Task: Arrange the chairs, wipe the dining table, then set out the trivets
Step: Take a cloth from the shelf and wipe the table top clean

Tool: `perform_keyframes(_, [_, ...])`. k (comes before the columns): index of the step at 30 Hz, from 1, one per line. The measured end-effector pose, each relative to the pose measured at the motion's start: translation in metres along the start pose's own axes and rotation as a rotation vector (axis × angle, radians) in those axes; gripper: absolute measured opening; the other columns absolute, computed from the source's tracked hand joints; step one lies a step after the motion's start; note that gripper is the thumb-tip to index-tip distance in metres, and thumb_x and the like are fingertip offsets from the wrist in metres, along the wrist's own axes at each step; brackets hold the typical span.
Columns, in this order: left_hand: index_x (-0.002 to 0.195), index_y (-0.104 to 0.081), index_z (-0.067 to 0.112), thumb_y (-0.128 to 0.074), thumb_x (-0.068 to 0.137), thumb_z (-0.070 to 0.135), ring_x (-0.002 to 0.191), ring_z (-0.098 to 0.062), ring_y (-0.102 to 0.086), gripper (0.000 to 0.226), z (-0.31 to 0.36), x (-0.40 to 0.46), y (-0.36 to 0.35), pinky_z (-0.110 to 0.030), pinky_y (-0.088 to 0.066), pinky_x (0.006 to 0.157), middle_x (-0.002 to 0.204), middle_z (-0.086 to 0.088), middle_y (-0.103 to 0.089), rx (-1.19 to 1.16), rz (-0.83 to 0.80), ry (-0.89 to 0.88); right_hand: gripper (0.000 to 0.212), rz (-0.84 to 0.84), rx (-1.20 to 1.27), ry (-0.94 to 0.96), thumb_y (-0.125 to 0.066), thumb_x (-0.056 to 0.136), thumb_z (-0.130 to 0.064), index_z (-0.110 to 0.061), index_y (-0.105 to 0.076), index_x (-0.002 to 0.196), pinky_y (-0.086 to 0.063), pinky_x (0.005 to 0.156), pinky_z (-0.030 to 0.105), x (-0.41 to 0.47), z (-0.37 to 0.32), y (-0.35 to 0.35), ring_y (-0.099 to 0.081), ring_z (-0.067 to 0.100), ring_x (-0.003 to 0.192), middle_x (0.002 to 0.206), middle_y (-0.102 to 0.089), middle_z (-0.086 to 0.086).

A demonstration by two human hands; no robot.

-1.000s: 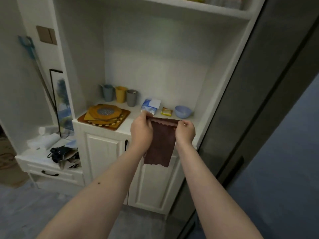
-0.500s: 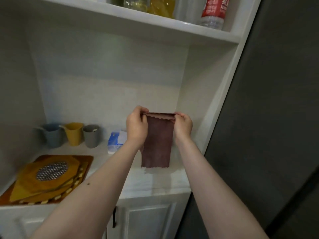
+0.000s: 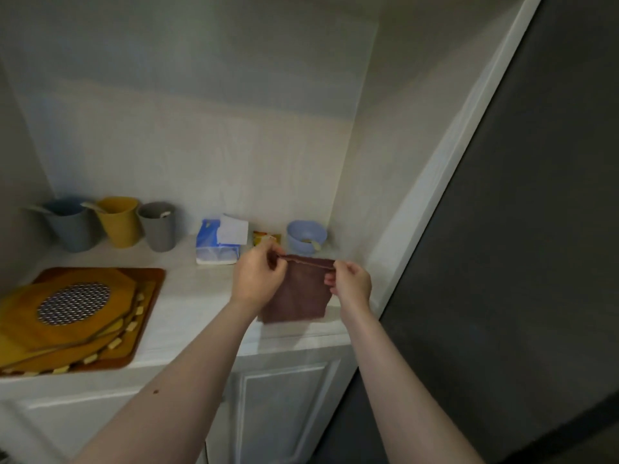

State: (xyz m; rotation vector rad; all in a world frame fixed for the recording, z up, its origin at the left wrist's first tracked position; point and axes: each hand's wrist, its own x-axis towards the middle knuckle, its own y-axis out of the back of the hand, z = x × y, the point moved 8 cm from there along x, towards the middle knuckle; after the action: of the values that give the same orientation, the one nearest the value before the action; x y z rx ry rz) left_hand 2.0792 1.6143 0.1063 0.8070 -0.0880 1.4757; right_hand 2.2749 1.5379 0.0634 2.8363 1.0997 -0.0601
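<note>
brown cloth (image 3: 296,293), yellow cup (image 3: 120,221), amber trivets (image 3: 73,316) with mesh centre

There is one view only, from the camera on my head, so nothing is shared with a second one. It looks forward and down into a white cabinet niche, close enough that my forearms run up from the bottom edge and my hands (image 3: 303,279) meet near the middle. The desk (image 3: 197,296) crosses the lower half, its back wall filling the top. The lens is wide: the niche's right post (image 3: 445,182) leans steeply, with a dark panel (image 3: 536,229) beyond it. The cabinet door (image 3: 281,406) shows below the desk edge.
</note>
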Motion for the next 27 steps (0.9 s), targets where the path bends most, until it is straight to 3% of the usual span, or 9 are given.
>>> perform_keyframes(6, [0.085,-0.066,0.007,-0.062,0.076,0.004,0.078,-0.032,-0.064,0.010,-0.056,0.022,-0.036,-0.036,-0.049,0.070,0.079,-0.013,-0.068,0.095,-0.159,0.177,0.024,-0.097,-0.159,-0.170,-0.057,0.092,-0.027,-0.004,-0.064,0.096,-0.044,0.051,0.023,0.036,0.032,-0.029,-0.058,0.012,0.057,0.069,-0.063,0.004])
perform_keyframes(9, [0.108,-0.063,0.002,-0.060,0.078,-0.001,0.096,-0.037,-0.062,0.030,-0.078,0.028,-0.055,-0.038,-0.048,0.081,0.100,-0.020,-0.067,0.111,-0.208,0.224,0.045,-0.152,-0.226,-0.239,-0.063,0.088,-0.036,-0.003,-0.058,0.117,-0.045,0.048,0.022,0.053,0.046,-0.043,-0.062,0.016,0.059,0.096,-0.067,0.011])
perform_keyframes(11, [0.125,-0.054,0.005,-0.064,0.081,0.007,0.107,-0.036,-0.058,0.044,-0.091,0.023,-0.066,-0.038,-0.045,0.088,0.114,-0.019,-0.062,0.189,-0.290,0.258,0.055,-0.222,-0.368,-0.203,-0.068,0.084,-0.036,-0.006,-0.049,0.126,-0.051,0.054,0.027,0.056,0.054,-0.047,-0.065,0.021,0.070,0.111,-0.065,0.014])
perform_keyframes(13, [0.114,-0.059,0.014,-0.070,0.080,0.016,0.103,-0.030,-0.059,0.036,-0.095,0.011,-0.078,-0.032,-0.044,0.085,0.111,-0.010,-0.061,0.254,-0.441,0.220,0.046,-0.340,-0.596,-0.037,-0.074,0.081,-0.027,-0.003,-0.057,0.117,-0.055,0.073,0.034,0.051,0.057,-0.049,-0.064,0.022,0.081,0.101,-0.067,0.012])
perform_keyframes(15, [0.085,-0.060,0.027,-0.077,0.074,0.023,0.088,-0.019,-0.061,0.021,-0.094,-0.006,-0.091,-0.024,-0.043,0.073,0.093,0.001,-0.064,0.267,-0.651,0.148,0.026,-0.492,-0.772,0.109,-0.077,0.077,-0.016,-0.005,-0.069,0.099,-0.053,0.084,0.034,0.041,0.062,-0.051,-0.063,0.017,0.083,0.088,-0.068,0.008])
perform_keyframes(18, [0.069,-0.052,0.032,-0.087,0.061,0.035,0.069,-0.008,-0.054,0.037,-0.096,-0.034,-0.101,-0.019,-0.041,0.063,0.076,0.012,-0.057,0.255,-0.891,0.103,0.030,-0.702,-0.910,0.225,-0.084,0.068,-0.015,-0.010,-0.072,0.096,-0.052,0.089,0.032,0.026,0.066,-0.054,-0.064,0.017,0.094,0.101,-0.069,0.005])
perform_keyframes(21, [0.083,-0.056,0.028,-0.087,0.057,0.041,0.077,-0.008,-0.049,0.042,-0.093,-0.041,-0.103,-0.022,-0.041,0.069,0.085,0.012,-0.051,0.339,-0.925,-0.014,0.046,-0.824,-1.113,0.318,-0.081,0.066,-0.010,-0.011,-0.067,0.110,-0.046,0.092,0.027,0.022,0.072,-0.056,-0.056,0.016,0.105,0.114,-0.058,0.004])
perform_keyframes(25, [0.076,-0.066,0.021,-0.074,0.074,0.021,0.073,-0.011,-0.055,0.009,-0.089,-0.030,-0.104,-0.024,-0.046,0.069,0.080,0.003,-0.065,0.324,-0.908,-0.005,0.024,-0.755,-1.151,0.397,-0.062,0.078,-0.005,-0.015,-0.070,0.099,-0.048,0.087,0.031,0.026,0.068,-0.056,-0.059,0.022,0.102,0.108,-0.063,0.005])
perform_keyframes(27, [0.070,-0.059,0.026,-0.069,0.077,0.017,0.072,-0.014,-0.057,0.015,-0.089,-0.018,-0.101,-0.022,-0.043,0.064,0.070,0.007,-0.060,0.291,-0.867,0.054,0.020,-0.682,-1.106,0.410,-0.057,0.083,-0.008,-0.016,-0.067,0.098,-0.049,0.080,0.031,0.034,0.058,-0.059,-0.061,0.023,0.096,0.104,-0.066,0.005])
